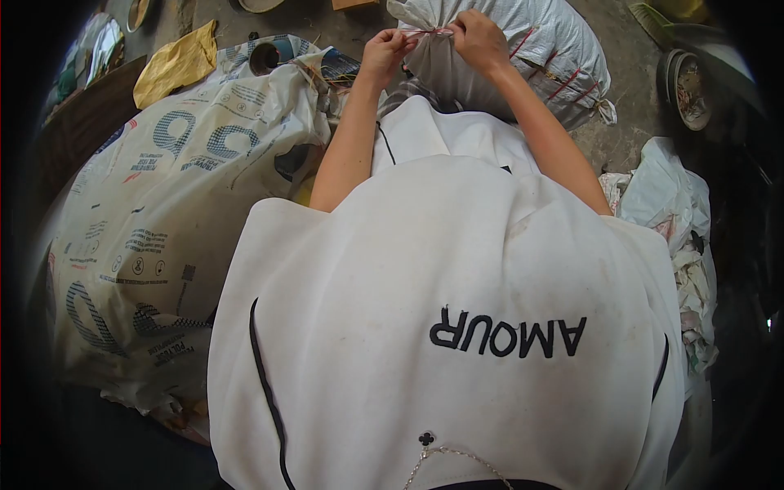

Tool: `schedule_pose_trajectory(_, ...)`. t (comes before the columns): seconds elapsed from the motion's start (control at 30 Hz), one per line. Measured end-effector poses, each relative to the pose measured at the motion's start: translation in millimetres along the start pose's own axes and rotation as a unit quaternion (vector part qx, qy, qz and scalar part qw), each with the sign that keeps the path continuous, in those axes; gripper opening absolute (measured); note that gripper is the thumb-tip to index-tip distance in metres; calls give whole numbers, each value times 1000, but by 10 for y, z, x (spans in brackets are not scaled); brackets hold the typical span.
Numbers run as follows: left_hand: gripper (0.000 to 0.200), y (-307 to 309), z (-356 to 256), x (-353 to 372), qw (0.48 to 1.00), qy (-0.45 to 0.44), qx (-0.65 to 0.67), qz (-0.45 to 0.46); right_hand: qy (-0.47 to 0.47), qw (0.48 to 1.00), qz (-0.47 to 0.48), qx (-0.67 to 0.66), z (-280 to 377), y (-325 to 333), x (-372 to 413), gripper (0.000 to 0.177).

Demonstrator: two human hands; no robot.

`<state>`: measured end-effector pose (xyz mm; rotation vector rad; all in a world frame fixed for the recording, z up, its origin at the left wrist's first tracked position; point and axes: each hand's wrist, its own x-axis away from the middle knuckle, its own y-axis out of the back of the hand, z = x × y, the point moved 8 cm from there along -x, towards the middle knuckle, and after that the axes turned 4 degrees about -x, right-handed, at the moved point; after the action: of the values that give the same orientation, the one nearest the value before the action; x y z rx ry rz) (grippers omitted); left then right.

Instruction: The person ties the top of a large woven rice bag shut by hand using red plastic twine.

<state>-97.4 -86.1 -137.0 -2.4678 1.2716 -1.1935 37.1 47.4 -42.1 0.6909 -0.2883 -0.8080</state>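
At the top centre stands a full white sack (pixel 547 49) with its neck gathered together. Around the neck runs a thin red string (pixel 426 33). My left hand (pixel 387 55) pinches one end of the string, on the left of the neck. Close to the neck on the other side, my right hand (pixel 480 41) is closed on the string, with its fingers bent down. Red stitches of string cross the right part of the sack. Below the sack, the white shirt with black lettering covers my body.
A large printed plastic sack (pixel 188 212) fills the left, with a yellow piece (pixel 176 65) at its top. White plastic bags (pixel 665 192) lie at the right. Round containers (pixel 688 90) stand at the upper right on the grey floor (pixel 633 49).
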Motion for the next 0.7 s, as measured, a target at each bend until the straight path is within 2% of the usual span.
schedule_pose_trajectory(0.03,13,29,3,-11,1000,0,2,-1,-16,1000,-2,13,-81,24,-32,19)
schedule_pose_trajectory(0.1,15,57,-72,-13,996,-26,-90,2,-32,999,2,27,-187,64,-81,19)
schedule_pose_trajectory(0.17,15,20,-90,0,996,-16,-84,10,50,998,37,-11,-71,21,-111,20)
schedule_pose_trajectory(0.2,16,-30,-100,3,996,-10,-81,23,45,994,92,-31,-28,-35,-94,19)
schedule_pose_trajectory(0.33,19,-112,-158,93,998,-20,-59,2,96,988,88,-86,215,-54,-64,22)
schedule_pose_trajectory(0.4,28,-84,-220,155,998,-46,-52,-10,103,988,114,6,260,-94,-28,26)
schedule_pose_trajectory(0.43,28,-58,-249,173,998,-47,-48,-16,107,987,120,5,299,-99,-13,26)
schedule_pose_trajectory(0.5,42,-168,-387,195,988,-94,-114,53,89,988,118,42,297,-93,-23,24)
schedule_pose_trajectory(0.53,42,-191,-407,198,988,-97,-110,49,93,987,123,43,284,-117,-34,24)
schedule_pose_trajectory(0.6,47,-442,-453,226,918,-160,-357,68,108,985,111,73,244,-138,-66,25)
schedule_pose_trajectory(0.63,47,-567,-535,264,919,-162,-355,64,113,984,115,73,219,-152,-76,25)
schedule_pose_trajectory(0.7,45,-808,-816,400,791,-223,-570,-21,105,984,122,79,172,-183,-92,23)
